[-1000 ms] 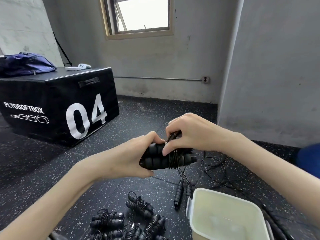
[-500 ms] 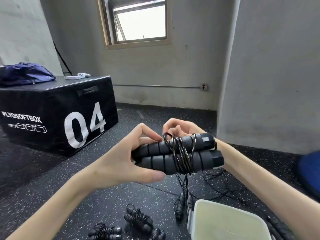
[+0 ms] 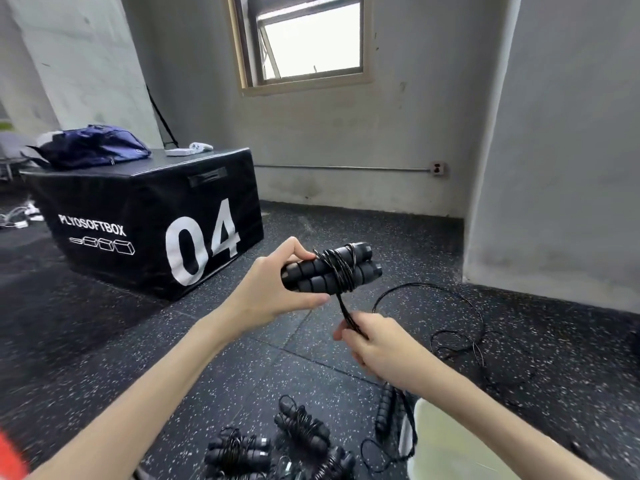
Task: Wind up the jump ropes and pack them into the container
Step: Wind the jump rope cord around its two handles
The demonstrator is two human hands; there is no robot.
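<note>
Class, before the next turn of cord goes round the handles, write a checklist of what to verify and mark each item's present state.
1. Left hand grips both handles together: ok.
2. Right hand pinches the cord below the handles: ok.
3. Cord between handles and right hand is taut: ok.
4. Existing turns sit tight around the handles: ok.
5. Loose cord on the floor runs free of snags: cannot tell.
6. Container within reach for packing: ok, its rim shows at lower right.
</note>
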